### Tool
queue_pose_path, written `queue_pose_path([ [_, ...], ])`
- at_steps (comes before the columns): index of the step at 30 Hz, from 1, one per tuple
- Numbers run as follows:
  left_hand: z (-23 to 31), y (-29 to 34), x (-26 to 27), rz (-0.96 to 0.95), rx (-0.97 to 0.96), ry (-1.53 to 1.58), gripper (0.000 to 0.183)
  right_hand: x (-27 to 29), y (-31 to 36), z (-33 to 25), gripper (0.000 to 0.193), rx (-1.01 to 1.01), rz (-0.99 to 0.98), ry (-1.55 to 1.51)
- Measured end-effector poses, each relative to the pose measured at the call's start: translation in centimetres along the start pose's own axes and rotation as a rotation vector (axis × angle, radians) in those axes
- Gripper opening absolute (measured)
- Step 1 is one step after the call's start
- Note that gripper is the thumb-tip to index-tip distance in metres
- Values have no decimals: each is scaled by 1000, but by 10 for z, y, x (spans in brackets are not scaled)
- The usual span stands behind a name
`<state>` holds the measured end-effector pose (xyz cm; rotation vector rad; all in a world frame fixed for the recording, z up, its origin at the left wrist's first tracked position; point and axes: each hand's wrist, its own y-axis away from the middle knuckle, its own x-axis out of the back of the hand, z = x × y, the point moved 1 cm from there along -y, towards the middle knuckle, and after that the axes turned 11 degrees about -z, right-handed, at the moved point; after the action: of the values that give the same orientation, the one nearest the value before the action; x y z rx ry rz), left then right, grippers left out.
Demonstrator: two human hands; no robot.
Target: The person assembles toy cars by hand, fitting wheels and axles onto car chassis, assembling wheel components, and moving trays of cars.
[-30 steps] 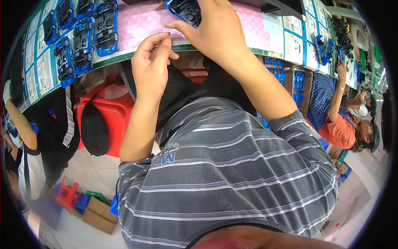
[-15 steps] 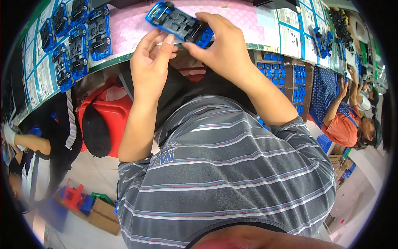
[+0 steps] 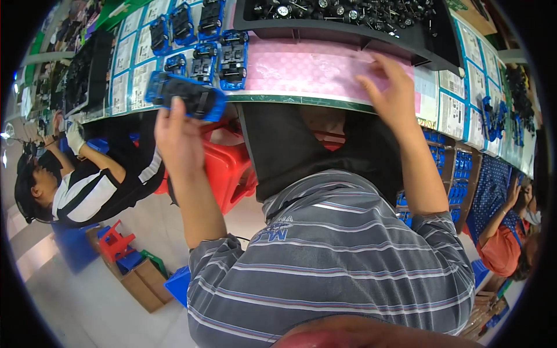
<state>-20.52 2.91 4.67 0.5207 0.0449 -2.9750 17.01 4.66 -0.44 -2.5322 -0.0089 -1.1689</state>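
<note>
My left hand [image 3: 178, 139] grips a blue toy car [image 3: 200, 100], turned with its black underside up. The car is slightly blurred and hangs over the table's front edge, close to several matching upturned cars [image 3: 233, 61] laid out in rows. My right hand [image 3: 397, 95] is empty with its fingers apart. It is over the right part of the pink dotted mat [image 3: 325, 72], just in front of a black tray [image 3: 342, 36].
Small wheels on axles [image 3: 348, 13] fill the tray. Paper sheets [image 3: 142, 84] edged with blue tape line the table. A red stool [image 3: 223, 174] stands below, left of my legs. A gloved co-worker [image 3: 87, 180] is at the left; another person [image 3: 499, 249] is at the right.
My right hand has let go of the car and moved right, fingers apart. My left hand has carried the car left toward the rows. The view has shifted, showing more of the tray.
</note>
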Motion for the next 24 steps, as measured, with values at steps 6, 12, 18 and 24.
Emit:
queue_pose_path([
  [6,35,-88,156,187,-55,-275,26,-3,3,35,33,-250,192,-259],
  [12,20,-137,209,177,229,-438,44,-3,-8,32,23,-103,99,-84],
  [18,-7,-129,186,142,268,-563,40,3,-2,30,22,-90,113,-75],
  [24,-16,-119,182,103,111,-1125,37,8,8,31,22,-153,94,-191],
])
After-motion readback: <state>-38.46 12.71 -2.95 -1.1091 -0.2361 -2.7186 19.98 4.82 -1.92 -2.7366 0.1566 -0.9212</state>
